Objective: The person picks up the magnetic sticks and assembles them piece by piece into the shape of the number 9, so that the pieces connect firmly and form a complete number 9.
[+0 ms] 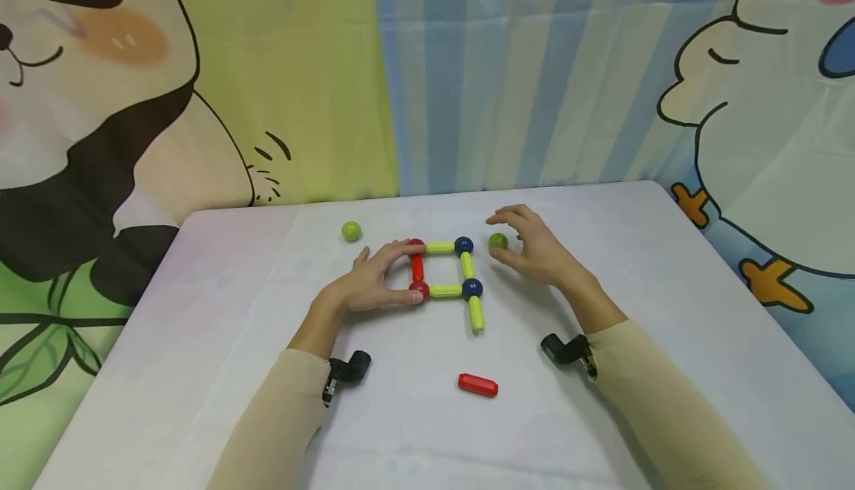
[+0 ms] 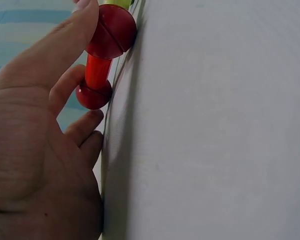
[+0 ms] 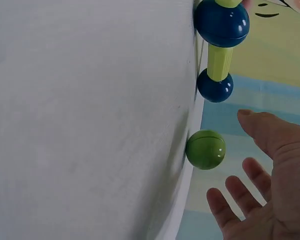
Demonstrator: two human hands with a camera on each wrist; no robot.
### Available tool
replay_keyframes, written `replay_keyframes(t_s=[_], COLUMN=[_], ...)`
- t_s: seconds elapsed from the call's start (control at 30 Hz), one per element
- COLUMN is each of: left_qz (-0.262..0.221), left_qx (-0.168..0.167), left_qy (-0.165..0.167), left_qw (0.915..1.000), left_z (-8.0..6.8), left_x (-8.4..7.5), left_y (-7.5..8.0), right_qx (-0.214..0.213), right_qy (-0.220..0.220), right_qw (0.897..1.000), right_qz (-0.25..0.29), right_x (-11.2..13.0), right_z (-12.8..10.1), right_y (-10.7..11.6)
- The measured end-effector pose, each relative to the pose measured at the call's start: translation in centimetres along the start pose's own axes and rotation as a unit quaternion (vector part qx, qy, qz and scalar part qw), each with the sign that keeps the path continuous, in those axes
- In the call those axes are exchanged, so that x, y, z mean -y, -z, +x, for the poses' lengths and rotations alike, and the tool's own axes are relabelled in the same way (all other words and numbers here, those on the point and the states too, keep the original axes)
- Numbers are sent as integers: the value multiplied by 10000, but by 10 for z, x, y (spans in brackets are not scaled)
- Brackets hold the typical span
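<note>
A square of magnetic building rods and balls lies on the table, with red balls (image 1: 419,291) at its left corners and blue balls (image 1: 472,288) at its right ones. A red rod (image 1: 417,268) makes the left side; yellow-green rods (image 1: 445,291) make the others, and one more (image 1: 476,315) sticks out toward the front. My left hand (image 1: 366,282) holds the square's left side, thumb at the near red ball (image 2: 111,31) and fingers at the far one (image 2: 94,95). With fingers spread, my right hand (image 1: 534,250) is beside a green ball (image 3: 206,149), apart from it.
Another green ball (image 1: 351,231) lies at the back left of the white table (image 1: 220,341). A loose red rod (image 1: 477,384) lies nearer the front. Behind the table hangs a cartoon-printed curtain (image 1: 314,89).
</note>
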State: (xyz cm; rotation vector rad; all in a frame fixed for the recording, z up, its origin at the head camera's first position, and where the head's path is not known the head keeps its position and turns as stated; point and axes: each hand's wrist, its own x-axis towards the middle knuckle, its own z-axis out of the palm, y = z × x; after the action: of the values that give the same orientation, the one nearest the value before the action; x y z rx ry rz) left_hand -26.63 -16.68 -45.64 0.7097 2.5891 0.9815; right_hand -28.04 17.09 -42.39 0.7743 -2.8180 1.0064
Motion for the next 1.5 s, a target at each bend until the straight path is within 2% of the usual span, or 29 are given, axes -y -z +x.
replay_keyframes(t_s=[0.2,0.53,0.87,1.1,1.27,1.5], left_qz=[-46,-111,-211,-313,140,1043], left_qx=[-22,-165,-109,-117,-205,-309], left_qy=[-23,-84,-226,-25,-190,-501], left_qw=[10000,9998,9995,9994,9995,9928], left_z=[0,-1,6,-3,-4,-3], left_x=[2,5,3,-1,-17,-39], left_y=[-1,-3,-1,6,3,-6], right_qx=[229,588,724,818,737,606], right_qy=[-253,-714,-762,-607,-639,-640], right_qw=[9993,9957,9943,9946,9950,9958], right_qz=[-149,74,-171,-195,-233,-244], right_x=[-4,-16,-22,-20,-17,-16], right_z=[5,8,5,8,5,-4], right_y=[-2,-6,-7,-14,-13,-8])
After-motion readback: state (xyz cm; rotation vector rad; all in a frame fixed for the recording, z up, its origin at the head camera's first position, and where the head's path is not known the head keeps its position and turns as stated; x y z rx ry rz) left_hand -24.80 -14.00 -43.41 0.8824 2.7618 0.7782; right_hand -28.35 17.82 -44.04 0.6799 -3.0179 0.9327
